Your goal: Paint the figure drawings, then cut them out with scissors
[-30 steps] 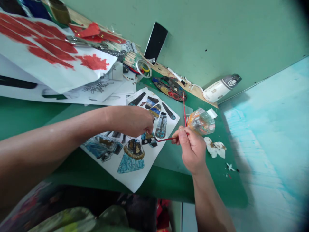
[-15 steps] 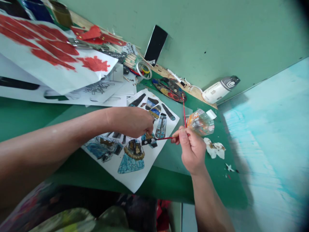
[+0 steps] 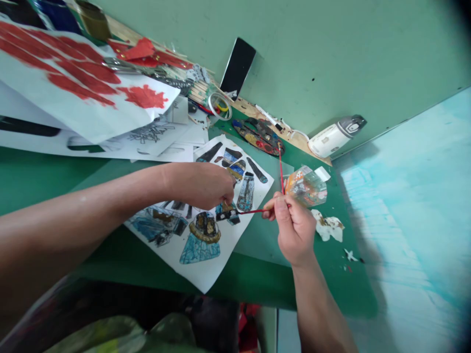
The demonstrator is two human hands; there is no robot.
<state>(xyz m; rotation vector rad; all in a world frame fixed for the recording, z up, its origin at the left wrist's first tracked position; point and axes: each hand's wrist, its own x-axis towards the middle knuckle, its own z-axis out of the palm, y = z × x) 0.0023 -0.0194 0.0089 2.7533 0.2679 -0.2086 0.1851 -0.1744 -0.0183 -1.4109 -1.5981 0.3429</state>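
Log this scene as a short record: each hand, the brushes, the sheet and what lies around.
Left hand: on the sheet, fingers curled; any grip hidden
Right hand: holds a red brush
Brush tip: at a dark painted shape
Second brush: runs from the palette to the right hand; whether held is unclear
Sheet: white, with blue, black and gold shapes
Cup: paint-smeared, near right hand
Phone: leaning on the wall
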